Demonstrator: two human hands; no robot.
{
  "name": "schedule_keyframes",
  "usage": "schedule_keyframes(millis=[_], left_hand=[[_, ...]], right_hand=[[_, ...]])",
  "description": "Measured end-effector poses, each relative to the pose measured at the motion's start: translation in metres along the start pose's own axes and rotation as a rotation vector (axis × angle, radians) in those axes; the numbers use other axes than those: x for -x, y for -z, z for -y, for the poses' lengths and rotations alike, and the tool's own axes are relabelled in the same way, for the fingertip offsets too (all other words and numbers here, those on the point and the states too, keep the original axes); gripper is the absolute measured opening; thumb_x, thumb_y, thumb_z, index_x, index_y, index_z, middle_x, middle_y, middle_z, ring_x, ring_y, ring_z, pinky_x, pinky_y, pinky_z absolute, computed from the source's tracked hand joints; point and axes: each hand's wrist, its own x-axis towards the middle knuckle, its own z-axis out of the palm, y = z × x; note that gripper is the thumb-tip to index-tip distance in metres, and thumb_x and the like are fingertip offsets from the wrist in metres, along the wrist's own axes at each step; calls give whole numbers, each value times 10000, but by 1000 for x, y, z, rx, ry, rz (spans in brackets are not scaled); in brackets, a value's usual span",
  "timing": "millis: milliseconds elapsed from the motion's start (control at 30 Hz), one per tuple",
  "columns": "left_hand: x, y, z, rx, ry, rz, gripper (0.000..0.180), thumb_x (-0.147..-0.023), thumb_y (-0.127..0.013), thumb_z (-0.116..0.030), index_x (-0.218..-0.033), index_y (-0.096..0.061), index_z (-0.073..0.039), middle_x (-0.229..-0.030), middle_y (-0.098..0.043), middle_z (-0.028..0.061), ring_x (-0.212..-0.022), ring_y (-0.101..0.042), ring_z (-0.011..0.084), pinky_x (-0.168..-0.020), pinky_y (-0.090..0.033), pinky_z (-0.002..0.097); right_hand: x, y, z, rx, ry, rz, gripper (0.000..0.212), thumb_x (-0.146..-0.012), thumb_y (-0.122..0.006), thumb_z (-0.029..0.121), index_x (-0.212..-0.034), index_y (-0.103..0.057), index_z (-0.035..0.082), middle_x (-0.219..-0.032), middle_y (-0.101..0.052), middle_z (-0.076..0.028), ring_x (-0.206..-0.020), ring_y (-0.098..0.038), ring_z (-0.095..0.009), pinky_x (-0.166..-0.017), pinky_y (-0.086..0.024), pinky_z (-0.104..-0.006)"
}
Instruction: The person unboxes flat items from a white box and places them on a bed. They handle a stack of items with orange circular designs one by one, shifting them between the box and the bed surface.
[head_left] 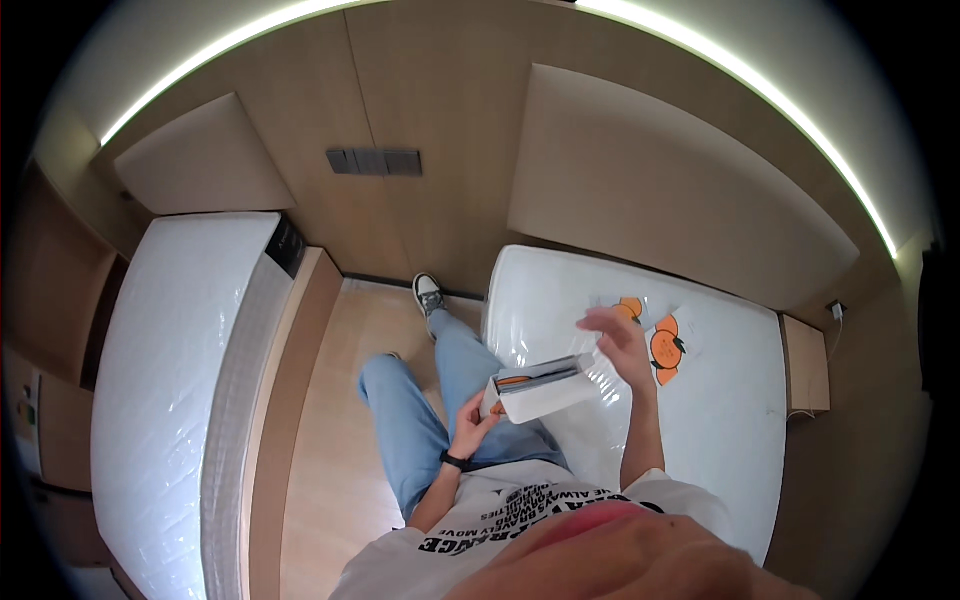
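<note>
Over my lap, a white open-topped box is tilted. My left hand is closed on its left end. Thin dark flat pieces and a bit of orange show inside. My right hand is raised just past the box's right end, over the mattress, fingers stretched out and holding nothing I can see. Beyond that hand, a flat piece printed with orange fruit lies on the plastic-wrapped mattress. A second orange-printed piece lies behind my fingers, partly covered by them.
A second wrapped mattress on a wooden bed base stands at the left, with wooden floor between the beds. Padded headboards and a dark switch panel are on the far wall. A bedside cabinet stands at the right.
</note>
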Motion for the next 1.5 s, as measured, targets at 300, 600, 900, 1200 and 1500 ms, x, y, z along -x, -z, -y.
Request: schedule_keyframes(millis=[300, 600, 900, 1200, 1500], left_hand=[[-3, -2, 2, -16, 42, -53, 512, -873, -613, -51, -1350, -435, 2, -1138, -571, 2, -979, -518, 83, -857, -415, 246], [-13, 1, 1, 144, -3, 0, 553, -879, -625, -57, -1375, -397, 28, -1255, -556, 71, -1129, -517, 136, -966, -399, 278], [-11, 8, 5, 34, 79, 26, 506, -871, -623, -46, -1336, -438, 33, -1199, -573, 54, -1081, -530, 128, -949, -404, 266], [-3, 6, 1, 67, 75, 16, 535, -856, -633, -28, -1348, -432, 35, -1245, -554, 58, -1121, -514, 127, -973, -392, 274], [-10, -2, 4, 22, 76, -21, 478, -832, -645, -57, -1279, -490, 11, -1183, -588, 45, -1082, -535, 135, -949, -408, 286]], right_hand=[[32, 7, -262, 1350, -420, -112, 675, -900, -487, 453, -1432, -315, 76, -1531, -169, -172, -1387, -132, -458, -1025, -145, -690], [91, 9, -208, 782, -187, 204, 591, -798, -660, 336, -1288, -483, 58, -1387, -387, -165, -1239, -373, -422, -941, -353, -571], [89, -6, -209, 1346, -498, -185, 647, -759, -709, 286, -1339, -451, 161, -1181, -517, -168, -1054, -513, -358, -877, -426, -485], [64, -46, -214, 1359, -463, -120, 528, -833, -542, 260, -1349, -435, 232, -1009, -526, -112, -979, -547, -291, -773, -476, -448], [66, 51, -274, 833, -717, -447, 564, -675, -808, 367, -1027, -616, -29, -870, -662, -167, -827, -642, -276, -710, -511, -384]])
